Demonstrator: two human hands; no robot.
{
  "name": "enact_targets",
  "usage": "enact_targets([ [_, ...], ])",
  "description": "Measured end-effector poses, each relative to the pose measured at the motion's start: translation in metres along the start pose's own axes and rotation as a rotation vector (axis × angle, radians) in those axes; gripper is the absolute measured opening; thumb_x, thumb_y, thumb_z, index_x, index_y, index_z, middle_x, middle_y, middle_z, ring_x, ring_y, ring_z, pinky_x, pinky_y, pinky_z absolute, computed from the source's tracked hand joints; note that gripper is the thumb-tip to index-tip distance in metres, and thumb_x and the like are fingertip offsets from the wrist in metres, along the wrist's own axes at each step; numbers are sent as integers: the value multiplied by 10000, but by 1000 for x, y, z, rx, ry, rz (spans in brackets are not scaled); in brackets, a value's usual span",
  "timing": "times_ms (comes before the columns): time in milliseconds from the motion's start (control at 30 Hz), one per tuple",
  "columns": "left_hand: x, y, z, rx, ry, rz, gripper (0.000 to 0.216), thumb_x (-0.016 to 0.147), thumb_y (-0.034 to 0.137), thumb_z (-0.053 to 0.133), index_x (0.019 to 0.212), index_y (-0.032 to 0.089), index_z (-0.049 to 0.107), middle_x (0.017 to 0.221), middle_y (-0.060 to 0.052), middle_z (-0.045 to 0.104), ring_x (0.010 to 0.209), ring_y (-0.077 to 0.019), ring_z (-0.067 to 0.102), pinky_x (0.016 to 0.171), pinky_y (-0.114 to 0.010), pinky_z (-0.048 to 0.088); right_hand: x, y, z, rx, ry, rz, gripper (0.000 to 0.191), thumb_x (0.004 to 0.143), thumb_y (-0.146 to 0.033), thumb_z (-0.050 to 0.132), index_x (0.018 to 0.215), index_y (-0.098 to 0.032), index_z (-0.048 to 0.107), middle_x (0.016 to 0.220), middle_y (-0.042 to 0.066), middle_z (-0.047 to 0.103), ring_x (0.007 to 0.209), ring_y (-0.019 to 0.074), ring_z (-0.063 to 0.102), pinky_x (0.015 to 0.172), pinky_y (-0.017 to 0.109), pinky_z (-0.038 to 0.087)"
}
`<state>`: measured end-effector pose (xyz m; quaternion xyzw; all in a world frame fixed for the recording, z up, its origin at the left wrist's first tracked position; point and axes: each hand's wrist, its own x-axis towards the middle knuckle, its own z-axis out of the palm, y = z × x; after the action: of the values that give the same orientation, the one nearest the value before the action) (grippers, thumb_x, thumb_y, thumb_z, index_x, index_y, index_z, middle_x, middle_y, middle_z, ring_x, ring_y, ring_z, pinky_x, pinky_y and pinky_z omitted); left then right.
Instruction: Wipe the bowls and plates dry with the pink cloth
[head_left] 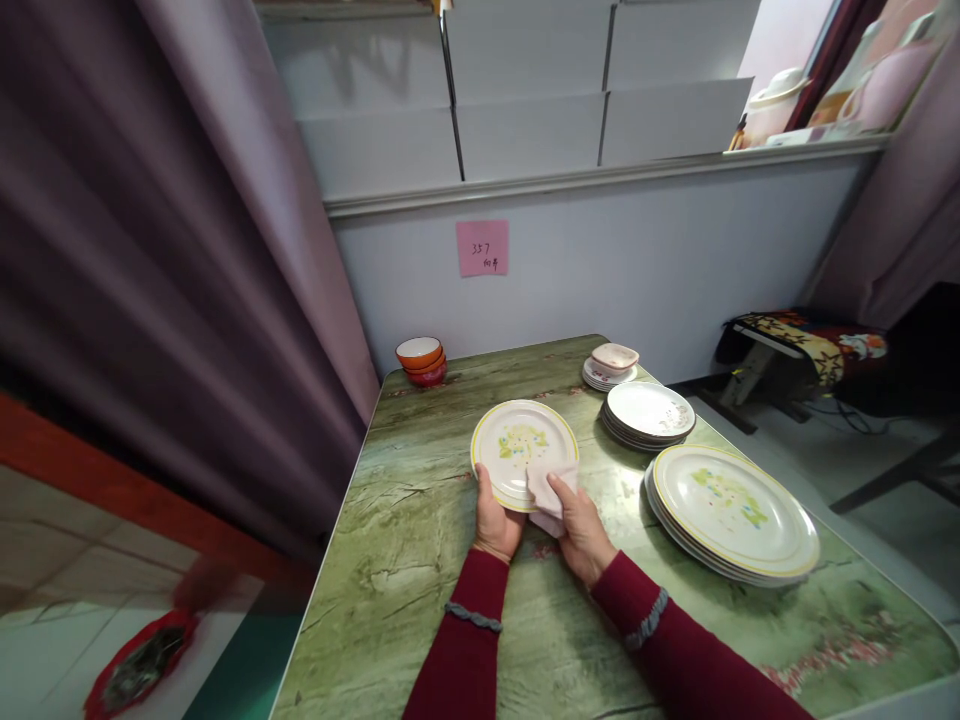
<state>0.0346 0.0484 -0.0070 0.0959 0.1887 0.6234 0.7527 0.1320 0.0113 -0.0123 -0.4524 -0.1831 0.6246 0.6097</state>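
Note:
A round white plate (517,430) with a yellow rim band and a green floral print is held over the middle of the table. My left hand (496,518) grips its lower left edge, thumb on top and the other fingers hidden underneath. In my right hand (583,525) is a pale pink cloth (547,490), pinched over the plate's lower right rim. Part of the cloth hangs below the edge. To the right lies a stack of large oval plates (739,510) with the same print.
Behind the oval plates stand a stack of dark-rimmed plates (649,412) and small saucers (598,381) topped by a squarish dish (615,358). Orange and red bowls (421,362) sit at the back left corner of the green table (405,560). A curtain (225,200) hangs on the left.

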Motion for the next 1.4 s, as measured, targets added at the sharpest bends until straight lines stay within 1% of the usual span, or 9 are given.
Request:
enact_targets([
  [133, -5, -2, 2, 26, -95, -110, 584, 1004, 520, 369, 1448, 166, 506, 1385, -145, 622, 1377, -286, 489, 1185, -478, 330, 6, -5, -4, 101, 0, -7, 504, 746, -385, 749, 1181, -167, 623, 1153, 108, 742, 960, 273, 736, 775, 399, 630],
  [333, -8, 9, 0, 37, -107, -121, 643, 964, 570, 423, 1443, 150, 508, 1356, -157, 641, 1383, -321, 475, 1191, -513, 307, 28, -41, -40, -163, 59, -28, 336, 719, -298, 701, 1026, -166, 666, 947, 71, 779, 758, 204, 740, 662, 295, 605],
  [467, -5, 14, -3, 67, -66, -225, 647, 952, 564, 444, 1419, 125, 534, 1341, -180, 645, 1361, -352, 495, 1182, -544, 306, 39, -83, -58, -329, -31, 41, 244, 653, -241, 745, 863, -122, 711, 733, 75, 756, 557, 183, 679, 491, 253, 523],
  [600, -5, 11, -8, 93, -94, -339, 565, 966, 424, 474, 1425, 98, 522, 1329, -186, 652, 1338, -337, 524, 1195, -527, 288, 47, -116, -59, -460, -170, 76, 232, 600, -214, 782, 796, -98, 740, 697, 84, 752, 535, 172, 657, 484, 231, 488],
  [700, -3, 7, -13, 102, -97, -410, 548, 969, 362, 481, 1447, 93, 493, 1333, -190, 647, 1338, -325, 526, 1201, -520, 279, 52, -126, -53, -513, -216, 81, 212, 569, -191, 811, 749, -103, 742, 642, 61, 736, 497, 152, 627, 445, 203, 439],
  [900, 6, -2, -16, 56, -63, -312, 613, 986, 477, 431, 1480, 115, 451, 1391, -187, 603, 1366, -321, 496, 1198, -515, 290, 52, -106, -40, -443, -127, 42, 236, 646, -282, 803, 797, -110, 748, 737, 86, 758, 567, 166, 654, 505, 230, 481],
  [1167, 8, -7, -9, 55, 60, -120, 614, 993, 520, 397, 1439, 115, 512, 1385, -183, 608, 1362, -305, 503, 1180, -473, 341, 33, -48, -32, -158, 128, -122, 462, 616, -445, 807, 945, -137, 707, 910, 81, 776, 773, 222, 712, 680, 291, 560],
  [1300, 6, -7, -5, 62, 70, -56, 612, 995, 547, 374, 1418, 137, 542, 1356, -166, 638, 1361, -285, 508, 1169, -459, 366, 20, -20, -19, -72, 221, -143, 542, 602, -511, 794, 981, -143, 677, 934, 82, 771, 793, 235, 713, 665, 306, 564],
  [1400, 6, -7, -3, 60, 56, -32, 605, 999, 555, 356, 1410, 157, 552, 1349, -151, 647, 1364, -273, 506, 1166, -452, 372, 6, -8, -8, -26, 199, -102, 582, 594, -506, 807, 1030, -150, 662, 971, 89, 765, 771, 233, 713, 617, 308, 563],
])
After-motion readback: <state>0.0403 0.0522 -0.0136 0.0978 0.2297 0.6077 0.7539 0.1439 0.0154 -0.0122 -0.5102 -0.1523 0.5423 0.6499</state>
